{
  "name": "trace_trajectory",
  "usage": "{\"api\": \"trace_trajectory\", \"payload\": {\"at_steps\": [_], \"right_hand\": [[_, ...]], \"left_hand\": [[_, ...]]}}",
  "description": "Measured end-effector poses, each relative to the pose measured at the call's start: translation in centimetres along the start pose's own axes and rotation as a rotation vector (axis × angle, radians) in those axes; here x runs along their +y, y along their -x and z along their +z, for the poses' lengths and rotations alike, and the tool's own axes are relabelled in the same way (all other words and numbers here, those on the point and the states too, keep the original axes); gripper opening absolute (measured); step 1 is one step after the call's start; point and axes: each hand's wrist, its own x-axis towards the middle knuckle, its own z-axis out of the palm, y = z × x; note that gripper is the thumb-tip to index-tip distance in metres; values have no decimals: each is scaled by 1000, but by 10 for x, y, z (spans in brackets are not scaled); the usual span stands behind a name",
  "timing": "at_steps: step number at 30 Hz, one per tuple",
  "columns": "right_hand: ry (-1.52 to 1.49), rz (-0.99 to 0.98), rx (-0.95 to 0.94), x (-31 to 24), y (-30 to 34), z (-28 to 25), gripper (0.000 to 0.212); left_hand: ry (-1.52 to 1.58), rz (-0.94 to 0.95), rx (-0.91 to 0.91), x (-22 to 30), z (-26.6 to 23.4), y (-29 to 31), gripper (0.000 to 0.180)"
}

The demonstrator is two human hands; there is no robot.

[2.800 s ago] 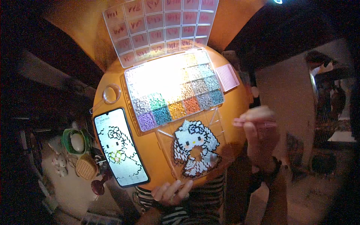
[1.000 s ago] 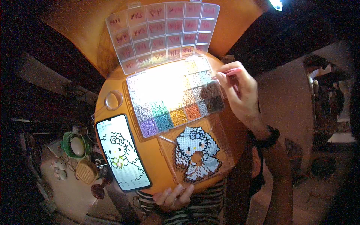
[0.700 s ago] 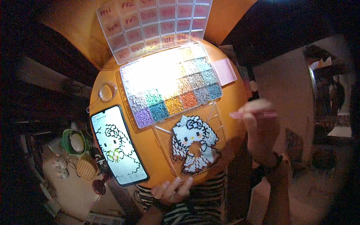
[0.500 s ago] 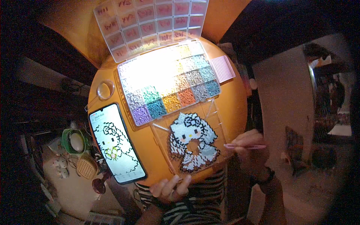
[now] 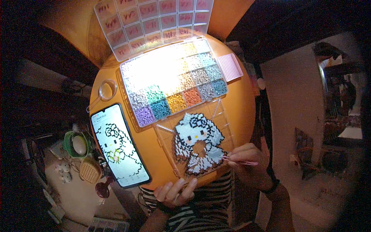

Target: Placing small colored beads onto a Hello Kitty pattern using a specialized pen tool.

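A clear pegboard lies on the round orange table, carrying a grey, white and black bead picture of a cartoon cat. My right hand holds pink tweezers with the tip at the picture's lower right edge. My left hand rests at the pegboard's near edge, fingers touching it. Behind the pegboard stands an open compartment box of sorted coloured beads, its clear lid tipped back.
A phone showing the same cat pattern lies left of the pegboard. A small clear round ring sits near the box's left end, a pink ridged piece at its right. Clutter lies on a lower surface at the left.
My right hand went to the bead box, then swung back down with the tweezers to the picture's lower right edge. My left hand stayed at the pegboard's near edge.
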Motion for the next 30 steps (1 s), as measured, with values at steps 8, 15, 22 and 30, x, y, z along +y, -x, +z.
{"api": "trace_trajectory", "payload": {"at_steps": [8, 15, 22, 30], "right_hand": [[45, 1, -31, -3, -6, -5, 17], [37, 0, -38, 0, -4, -5, 19], [46, 2, -52, 1, -4, -4, 18], [86, 7, -68, 2, -4, -5, 18]], "left_hand": [[22, -68, 13, 5, -1, -8, 21], [13, -91, 37, 5, -7, -23, 20], [22, -85, 11, 6, -2, -10, 21], [29, -65, -27, 5, -5, -10, 22]]}}
